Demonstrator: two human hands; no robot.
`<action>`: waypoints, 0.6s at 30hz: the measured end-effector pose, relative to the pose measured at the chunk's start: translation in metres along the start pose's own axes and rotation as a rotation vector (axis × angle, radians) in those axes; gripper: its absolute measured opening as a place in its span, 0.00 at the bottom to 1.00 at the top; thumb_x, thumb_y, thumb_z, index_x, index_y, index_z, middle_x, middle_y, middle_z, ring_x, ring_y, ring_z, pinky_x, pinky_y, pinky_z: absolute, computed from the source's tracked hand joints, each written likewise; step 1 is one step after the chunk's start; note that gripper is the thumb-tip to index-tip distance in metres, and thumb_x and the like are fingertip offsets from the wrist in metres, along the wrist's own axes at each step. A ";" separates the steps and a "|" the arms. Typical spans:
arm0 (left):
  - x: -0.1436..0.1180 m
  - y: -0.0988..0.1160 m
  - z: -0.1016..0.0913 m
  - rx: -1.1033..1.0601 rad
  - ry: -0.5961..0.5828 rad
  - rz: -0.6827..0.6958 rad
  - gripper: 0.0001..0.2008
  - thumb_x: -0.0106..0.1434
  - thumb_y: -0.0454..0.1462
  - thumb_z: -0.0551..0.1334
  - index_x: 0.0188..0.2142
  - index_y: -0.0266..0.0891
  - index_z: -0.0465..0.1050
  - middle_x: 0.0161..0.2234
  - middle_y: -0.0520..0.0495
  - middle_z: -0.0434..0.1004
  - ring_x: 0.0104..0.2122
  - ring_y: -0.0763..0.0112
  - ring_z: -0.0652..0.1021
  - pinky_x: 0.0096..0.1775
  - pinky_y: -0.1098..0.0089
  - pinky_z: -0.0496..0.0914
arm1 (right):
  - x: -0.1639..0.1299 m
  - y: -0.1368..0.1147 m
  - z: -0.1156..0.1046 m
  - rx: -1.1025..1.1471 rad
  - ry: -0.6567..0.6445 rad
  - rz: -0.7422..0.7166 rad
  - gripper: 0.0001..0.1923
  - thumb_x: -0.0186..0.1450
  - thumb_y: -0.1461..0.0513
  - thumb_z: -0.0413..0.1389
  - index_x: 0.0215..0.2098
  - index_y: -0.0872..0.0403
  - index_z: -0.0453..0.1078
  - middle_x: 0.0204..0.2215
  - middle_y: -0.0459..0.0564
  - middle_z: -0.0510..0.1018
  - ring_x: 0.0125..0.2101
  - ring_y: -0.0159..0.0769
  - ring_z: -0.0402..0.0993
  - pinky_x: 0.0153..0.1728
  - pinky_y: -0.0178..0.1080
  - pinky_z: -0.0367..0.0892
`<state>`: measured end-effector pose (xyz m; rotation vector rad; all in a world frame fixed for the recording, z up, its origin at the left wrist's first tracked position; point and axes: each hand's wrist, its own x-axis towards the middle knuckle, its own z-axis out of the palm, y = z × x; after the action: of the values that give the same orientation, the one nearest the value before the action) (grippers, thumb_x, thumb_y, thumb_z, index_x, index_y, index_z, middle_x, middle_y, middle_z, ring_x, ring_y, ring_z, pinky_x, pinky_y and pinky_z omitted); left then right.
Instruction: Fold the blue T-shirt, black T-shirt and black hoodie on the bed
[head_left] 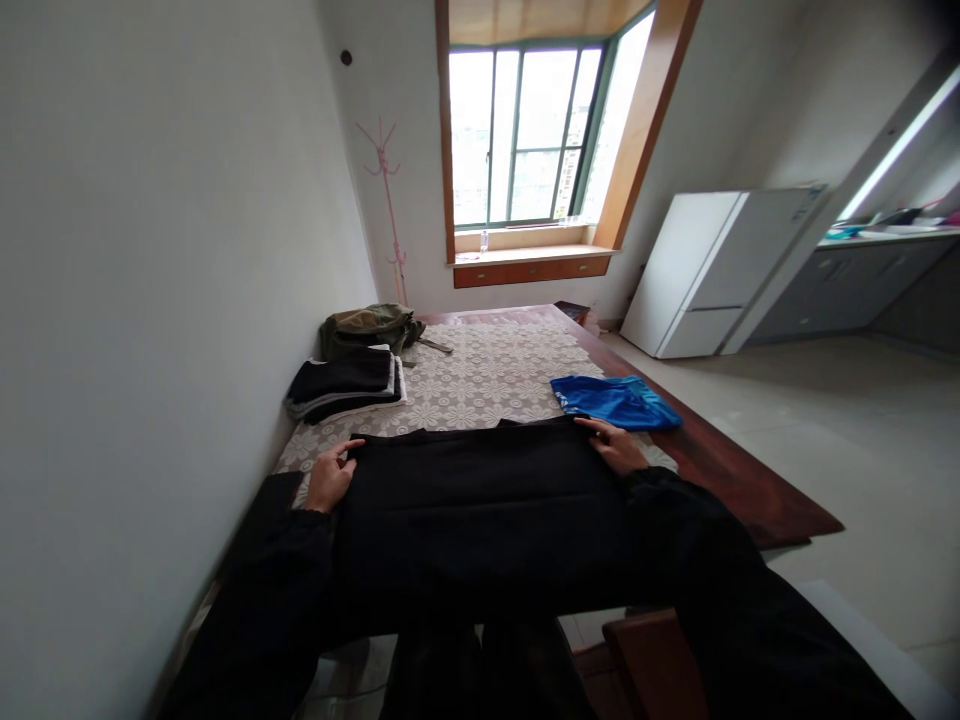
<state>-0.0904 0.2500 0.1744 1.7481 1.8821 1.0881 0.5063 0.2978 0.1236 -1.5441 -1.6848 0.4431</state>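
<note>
A black garment (pixel 480 500) lies spread in front of me, its near part hanging over the table's front edge; its exact kind I cannot make out. My left hand (pixel 331 476) pinches its far left corner between thumb and fingers. At the far right corner, my right hand (pixel 616 447) grips the cloth the same way. Just beyond my right hand rests a blue folded garment (pixel 615 402). Farther off on the left is a stack of folded dark and light clothes (pixel 349 385).
A patterned cloth (pixel 487 370) covers much of the wooden table (pixel 750 490). An olive backpack (pixel 367 328) sits behind the stack by the left wall. A brown chair (pixel 656 660) stands near my right side. A white refrigerator (pixel 705 270) and a pink coat stand (pixel 390 200) are farther away.
</note>
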 end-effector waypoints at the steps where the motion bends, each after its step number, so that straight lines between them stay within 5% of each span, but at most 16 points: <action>1: 0.000 -0.001 0.000 -0.005 0.007 0.006 0.26 0.59 0.40 0.58 0.55 0.39 0.80 0.24 0.53 0.74 0.21 0.71 0.68 0.25 0.72 0.62 | -0.001 0.000 -0.001 0.006 -0.007 -0.008 0.25 0.59 0.61 0.56 0.53 0.44 0.81 0.59 0.48 0.79 0.58 0.46 0.76 0.60 0.47 0.69; 6: 0.004 -0.007 0.000 0.000 0.074 0.046 0.26 0.62 0.41 0.56 0.58 0.40 0.77 0.47 0.44 0.82 0.37 0.66 0.79 0.37 0.69 0.74 | -0.002 0.002 -0.004 0.000 0.090 -0.021 0.26 0.62 0.60 0.54 0.57 0.46 0.79 0.59 0.50 0.79 0.57 0.48 0.77 0.59 0.48 0.70; 11: 0.009 -0.014 0.005 0.072 0.023 0.073 0.20 0.57 0.35 0.60 0.46 0.44 0.84 0.50 0.44 0.84 0.53 0.56 0.78 0.60 0.57 0.69 | 0.000 -0.002 0.005 -0.183 0.029 -0.017 0.24 0.60 0.63 0.53 0.51 0.44 0.83 0.55 0.49 0.82 0.58 0.50 0.75 0.65 0.53 0.65; 18: 0.007 -0.016 0.003 0.077 0.063 0.074 0.23 0.60 0.36 0.58 0.53 0.45 0.81 0.56 0.46 0.81 0.59 0.58 0.76 0.60 0.60 0.71 | -0.002 0.001 0.005 -0.127 0.046 -0.075 0.24 0.63 0.58 0.54 0.55 0.46 0.80 0.57 0.50 0.80 0.59 0.49 0.73 0.64 0.52 0.67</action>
<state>-0.1003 0.2582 0.1619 1.8597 1.9347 1.1228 0.5032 0.2976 0.1188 -1.5631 -1.7578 0.2641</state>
